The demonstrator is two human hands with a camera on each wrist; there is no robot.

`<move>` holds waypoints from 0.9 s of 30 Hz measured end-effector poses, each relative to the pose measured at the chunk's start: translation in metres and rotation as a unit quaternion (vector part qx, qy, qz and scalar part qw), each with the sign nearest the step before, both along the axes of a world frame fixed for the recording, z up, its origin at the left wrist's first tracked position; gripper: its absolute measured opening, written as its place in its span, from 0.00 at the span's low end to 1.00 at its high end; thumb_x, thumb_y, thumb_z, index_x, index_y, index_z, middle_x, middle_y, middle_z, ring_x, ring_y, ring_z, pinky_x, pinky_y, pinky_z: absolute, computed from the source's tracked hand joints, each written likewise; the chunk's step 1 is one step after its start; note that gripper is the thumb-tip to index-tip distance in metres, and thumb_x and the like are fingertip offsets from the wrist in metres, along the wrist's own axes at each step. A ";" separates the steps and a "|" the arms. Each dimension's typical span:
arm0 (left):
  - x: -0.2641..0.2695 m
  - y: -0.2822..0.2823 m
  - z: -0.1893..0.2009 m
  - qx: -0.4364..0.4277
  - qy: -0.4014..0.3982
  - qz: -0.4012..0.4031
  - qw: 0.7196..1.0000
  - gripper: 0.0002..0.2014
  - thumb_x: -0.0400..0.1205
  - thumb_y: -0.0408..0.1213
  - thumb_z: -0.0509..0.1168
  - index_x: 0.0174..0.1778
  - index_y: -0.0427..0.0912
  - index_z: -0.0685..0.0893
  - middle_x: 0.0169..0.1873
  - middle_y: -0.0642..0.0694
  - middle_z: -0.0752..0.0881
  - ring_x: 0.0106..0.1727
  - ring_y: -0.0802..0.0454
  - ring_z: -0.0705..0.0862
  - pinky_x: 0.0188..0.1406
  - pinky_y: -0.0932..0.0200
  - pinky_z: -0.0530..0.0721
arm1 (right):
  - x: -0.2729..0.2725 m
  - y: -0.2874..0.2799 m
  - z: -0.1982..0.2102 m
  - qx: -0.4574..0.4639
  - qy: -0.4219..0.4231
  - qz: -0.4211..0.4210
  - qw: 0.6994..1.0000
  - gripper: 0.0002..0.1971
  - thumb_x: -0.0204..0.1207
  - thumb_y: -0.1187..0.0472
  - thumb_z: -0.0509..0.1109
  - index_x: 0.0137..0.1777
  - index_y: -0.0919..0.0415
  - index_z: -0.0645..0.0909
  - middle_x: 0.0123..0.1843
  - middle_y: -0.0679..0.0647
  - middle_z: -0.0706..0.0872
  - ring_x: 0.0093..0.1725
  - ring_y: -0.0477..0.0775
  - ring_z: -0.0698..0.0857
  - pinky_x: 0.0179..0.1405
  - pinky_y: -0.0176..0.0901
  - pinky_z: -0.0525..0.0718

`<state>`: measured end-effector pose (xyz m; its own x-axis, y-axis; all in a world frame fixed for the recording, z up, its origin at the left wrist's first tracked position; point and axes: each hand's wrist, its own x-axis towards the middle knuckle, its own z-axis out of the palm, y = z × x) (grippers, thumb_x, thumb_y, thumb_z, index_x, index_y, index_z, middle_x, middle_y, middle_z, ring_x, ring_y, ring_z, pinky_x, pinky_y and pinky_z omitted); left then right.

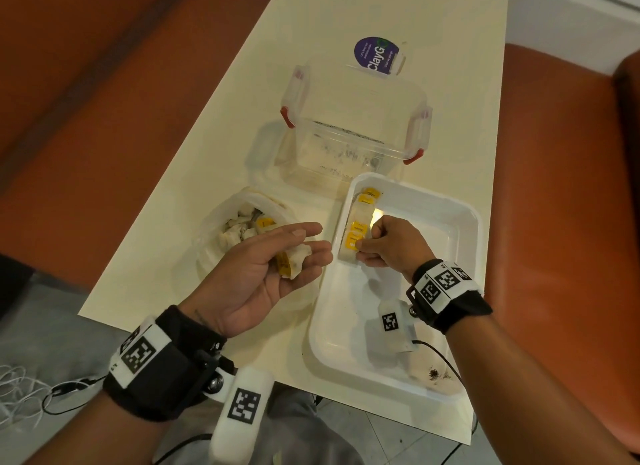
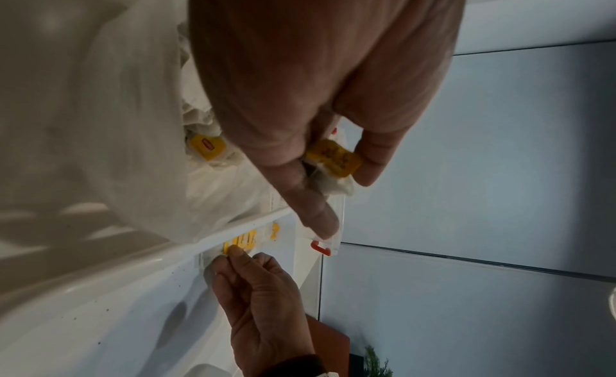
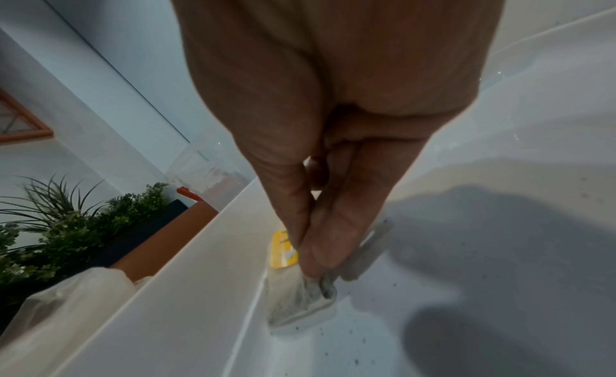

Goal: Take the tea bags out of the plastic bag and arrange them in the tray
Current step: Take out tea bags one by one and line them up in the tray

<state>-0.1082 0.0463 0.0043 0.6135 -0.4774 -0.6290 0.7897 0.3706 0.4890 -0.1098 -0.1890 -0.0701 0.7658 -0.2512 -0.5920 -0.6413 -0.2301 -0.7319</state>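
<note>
A clear plastic bag (image 1: 221, 243) with several tea bags in it lies left of the white tray (image 1: 346, 308). My left hand (image 1: 304, 253) hovers palm up between them, thumb and fingers holding a tea bag with a yellow tag (image 1: 289, 267), also seen as the tagged tea bag (image 2: 333, 156). A row of tea bags (image 1: 360, 215) stands along the tray's left wall. At the near end of that row my right hand (image 1: 363, 248) pinches a tea bag (image 3: 300, 298) against the tray wall (image 3: 206, 277).
A clear open container with red clips (image 1: 346, 146) stands behind the tray on the cream table (image 1: 207, 153). A purple round label (image 1: 375, 54) lies further back. Orange seats (image 1: 554, 187) flank the table. Cables (image 1: 20, 388) lie on the floor at lower left.
</note>
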 end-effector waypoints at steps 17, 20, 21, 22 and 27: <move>0.008 -0.017 -0.003 -0.050 0.054 0.072 0.995 0.17 0.85 0.24 0.53 0.66 0.32 0.81 0.62 0.29 0.86 0.59 0.40 0.90 0.59 0.45 0.89 | -0.037 0.034 0.078 -0.063 -0.160 0.122 0.978 0.12 0.71 0.49 0.81 0.43 0.50 0.80 0.38 0.44 0.86 0.30 0.43 0.82 0.34 0.40 0.82; 0.006 -0.032 -0.003 -0.075 0.051 0.118 0.989 0.14 0.86 0.26 0.53 0.61 0.38 0.81 0.61 0.33 0.87 0.59 0.42 0.91 0.51 0.42 0.90 | -0.045 0.054 0.088 -0.070 -0.145 0.165 0.973 0.14 0.67 0.41 0.82 0.43 0.47 0.85 0.38 0.44 0.89 0.32 0.38 0.83 0.39 0.41 0.84; 0.005 -0.037 -0.002 -0.082 0.047 0.127 0.987 0.13 0.87 0.27 0.53 0.60 0.40 0.81 0.60 0.34 0.88 0.60 0.42 0.90 0.51 0.41 0.90 | -0.045 0.058 0.086 -0.072 -0.142 0.155 0.975 0.14 0.67 0.40 0.81 0.43 0.48 0.86 0.38 0.44 0.89 0.33 0.39 0.83 0.40 0.44 0.85; 0.003 -0.041 -0.002 -0.087 0.042 0.133 0.986 0.12 0.87 0.27 0.53 0.58 0.41 0.80 0.59 0.35 0.88 0.61 0.42 0.90 0.54 0.40 0.89 | -0.044 0.062 0.083 -0.072 -0.146 0.138 0.977 0.14 0.68 0.41 0.81 0.42 0.48 0.86 0.38 0.44 0.88 0.34 0.40 0.84 0.42 0.47 0.86; -0.003 -0.051 -0.008 -0.098 -0.013 0.123 0.987 0.07 0.85 0.26 0.58 0.52 0.42 0.78 0.57 0.37 0.88 0.60 0.38 0.88 0.63 0.43 0.85 | -0.041 0.059 0.077 -0.047 -0.197 0.048 0.978 0.06 0.74 0.53 0.78 0.40 0.50 0.83 0.38 0.46 0.88 0.38 0.53 0.87 0.43 0.60 0.86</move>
